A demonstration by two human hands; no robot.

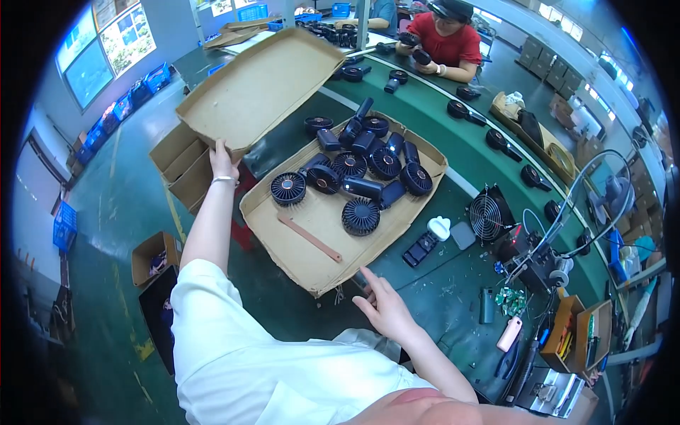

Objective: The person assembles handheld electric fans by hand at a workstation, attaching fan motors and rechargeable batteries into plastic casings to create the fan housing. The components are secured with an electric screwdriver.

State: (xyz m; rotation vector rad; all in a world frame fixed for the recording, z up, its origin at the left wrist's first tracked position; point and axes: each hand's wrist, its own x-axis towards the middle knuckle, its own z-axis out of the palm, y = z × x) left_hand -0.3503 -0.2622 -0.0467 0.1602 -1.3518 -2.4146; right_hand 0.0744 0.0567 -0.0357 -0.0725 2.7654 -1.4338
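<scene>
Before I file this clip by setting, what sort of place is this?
Probably an electronics assembly workshop: handheld fans lie in a cardboard tray, others line a long green belt, and green circuit boards lie nearby.

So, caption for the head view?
Left hand holds a cardboard tray; right hand beside a second tray of handheld fans.

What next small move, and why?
Probably set down the bare cardboard tray clear of the fan tray: only the left hand grips it, at its near end, and it carries no fans, while the right hand is open beside the fan tray.
</scene>
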